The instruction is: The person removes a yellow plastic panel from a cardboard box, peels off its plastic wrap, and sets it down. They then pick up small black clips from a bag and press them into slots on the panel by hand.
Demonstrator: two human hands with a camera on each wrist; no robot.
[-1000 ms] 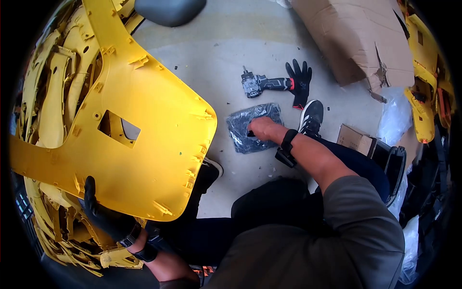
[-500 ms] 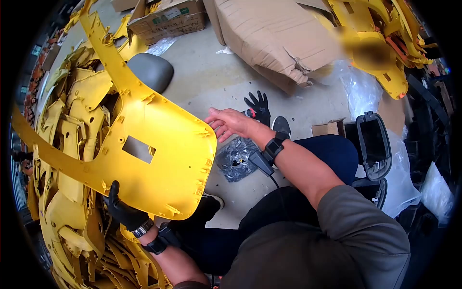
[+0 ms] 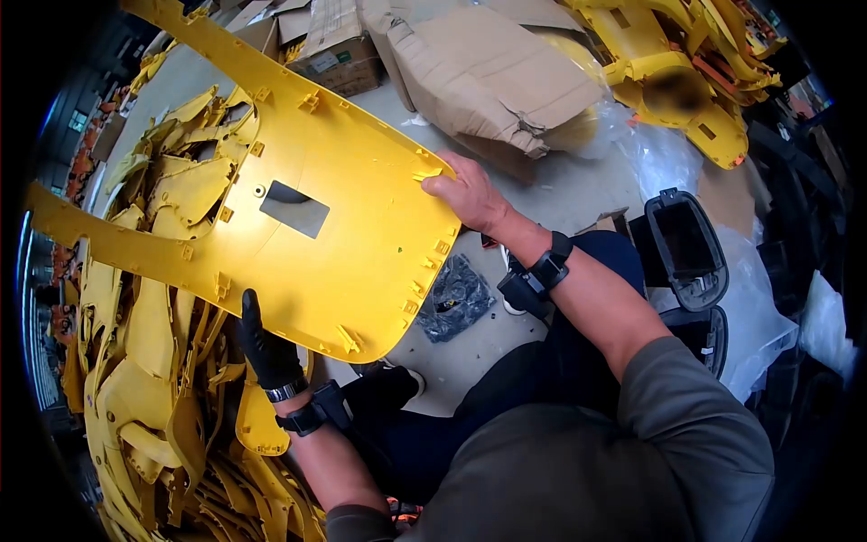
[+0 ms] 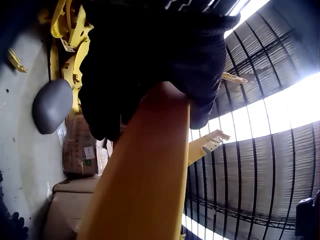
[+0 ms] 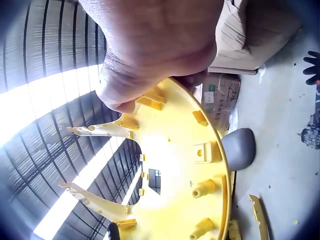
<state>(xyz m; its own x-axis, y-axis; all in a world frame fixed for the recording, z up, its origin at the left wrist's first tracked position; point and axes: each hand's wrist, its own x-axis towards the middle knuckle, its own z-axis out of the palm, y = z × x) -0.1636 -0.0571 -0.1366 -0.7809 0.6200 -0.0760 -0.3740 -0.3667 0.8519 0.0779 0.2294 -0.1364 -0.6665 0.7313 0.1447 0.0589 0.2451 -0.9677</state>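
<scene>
A large yellow plastic panel (image 3: pixel 361 262) with a rectangular cutout, two long arms and clips along its edges is held up in front of the person. The left hand (image 3: pixel 269 348), in a black glove, grips its lower left edge, thumb on the near face. In the left wrist view the gloved fingers (image 4: pixel 200 65) wrap the panel's narrow edge. At the right corner, the bare right hand (image 3: pixel 471 194) pinches the rim, its thumb over the clip side as the right wrist view shows. Partly behind the panel, a crumpled plastic bag (image 3: pixel 456 303) with dark contents lies on the floor.
Stacked yellow panels (image 3: pixel 149 370) rise along the left. Ahead lie a big cardboard sheet (image 3: pixel 497 72) and a box (image 3: pixel 339 68). Black frames (image 3: pixel 691 248) and clear plastic wrap (image 3: pixel 768 334) are at the right. A power driver (image 5: pixel 311 132) and black glove (image 5: pixel 312 67) lie on the floor.
The right hand has left the plastic bag, reached up and taken hold of the panel's right corner. The panel has lifted and tilted; the left hand still grips it. The head view has shifted.
</scene>
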